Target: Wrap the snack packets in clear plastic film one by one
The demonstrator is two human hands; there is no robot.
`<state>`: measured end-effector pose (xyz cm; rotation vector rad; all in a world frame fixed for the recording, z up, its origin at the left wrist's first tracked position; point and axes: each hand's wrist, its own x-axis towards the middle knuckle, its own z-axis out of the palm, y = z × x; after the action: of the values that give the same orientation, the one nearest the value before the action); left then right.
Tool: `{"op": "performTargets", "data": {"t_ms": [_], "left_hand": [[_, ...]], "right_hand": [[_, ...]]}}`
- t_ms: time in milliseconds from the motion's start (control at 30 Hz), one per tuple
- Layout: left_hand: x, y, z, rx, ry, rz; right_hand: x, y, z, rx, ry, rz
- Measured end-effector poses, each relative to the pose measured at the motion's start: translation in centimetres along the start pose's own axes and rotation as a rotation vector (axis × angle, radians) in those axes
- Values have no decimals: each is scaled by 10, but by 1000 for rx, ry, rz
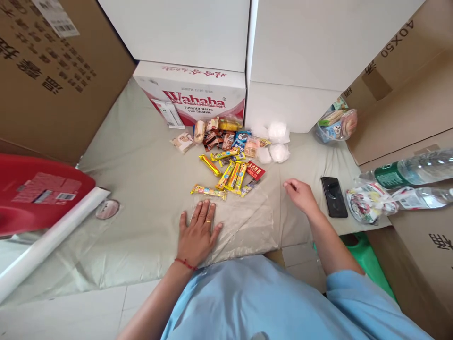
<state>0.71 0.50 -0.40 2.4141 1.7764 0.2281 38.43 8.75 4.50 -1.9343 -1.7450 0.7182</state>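
My left hand [198, 232] lies flat, fingers spread, at the left edge of a clear plastic bag [251, 222] on the cloth-covered surface. Just beyond its fingertips is a yellow snack bar [208, 191] in a wrapper. My right hand [298, 194] hovers at or rests on the cloth to the right of the bag, its fingers curled in; whatever they may hold is hidden. Between and beyond the hands lie more yellow wrapped bars [233, 176], a red packet [255, 170], brown packets [213, 140], blue packets [240, 141] and white wrapped pieces [279, 132].
A Wahaba-style "Wahaha" water carton [198, 94] and white boxes [297, 42] stand behind the snacks. At right are a black phone [334, 196], plastic bottles [421, 167] and a bowl of snacks [334, 126]. A red container [42, 189] and white roll [53, 241] lie left.
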Motion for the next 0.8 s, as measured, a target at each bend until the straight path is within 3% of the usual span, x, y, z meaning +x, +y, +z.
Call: {"op": "performTargets", "data": {"t_ms": [167, 267, 333, 433, 600, 667, 800], "left_hand": [[2, 0, 1, 4, 0, -3], [1, 0, 0, 13, -2, -8], [1, 0, 0, 16, -6, -13], [1, 1, -2, 8, -13, -21], [2, 4, -3, -18, -34, -26], [2, 4, -4, -25, -36, -28], [2, 4, -4, -36, -28, -28]], "right_hand": [[117, -66, 1, -359, 72, -379], [173, -106, 20, -588, -185, -607], [193, -123, 30, -755, -366, -637], [198, -134, 36, -906, -441, -580], [180, -128, 24, -930, -281, -467], [172, -123, 10, -904, -164, -470], [147, -116, -27, -708, 198, -510]]}}
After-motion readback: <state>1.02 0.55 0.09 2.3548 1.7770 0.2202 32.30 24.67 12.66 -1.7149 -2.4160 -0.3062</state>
